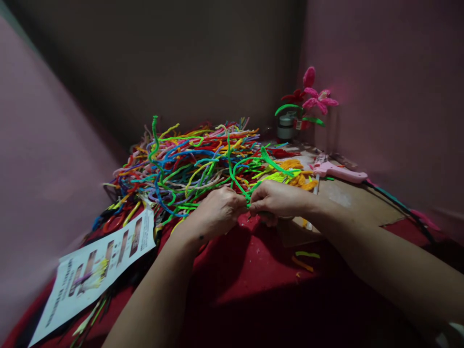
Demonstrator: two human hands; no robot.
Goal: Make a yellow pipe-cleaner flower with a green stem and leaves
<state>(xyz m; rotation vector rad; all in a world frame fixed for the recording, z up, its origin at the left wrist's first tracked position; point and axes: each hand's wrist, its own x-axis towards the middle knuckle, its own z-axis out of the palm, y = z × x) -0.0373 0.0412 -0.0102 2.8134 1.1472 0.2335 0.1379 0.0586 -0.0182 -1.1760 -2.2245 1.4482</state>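
My left hand (pixel 221 208) and my right hand (pixel 271 200) meet over the red cloth (pixel 250 261), fingertips nearly touching. Both are closed in a pinch on green pipe cleaners (pixel 237 181), whose long ends rise between the hands. The exact spot where the fingers grip is partly hidden. Just behind the hands spreads a large tangled heap of multicoloured pipe cleaners (pixel 192 159). To the right of the heap lie yellow-green and orange pieces (pixel 300 180), close to my right hand.
A pink glue gun (pixel 340 171) rests on a cardboard sheet (pixel 358 195) at the right. Behind it stand pink pipe-cleaner flowers (pixel 319 101) beside a small grey container (pixel 285 126). A printed sheet (pixel 97 275) lies at the left. Short offcuts (pixel 307 254) lie in front of my right hand.
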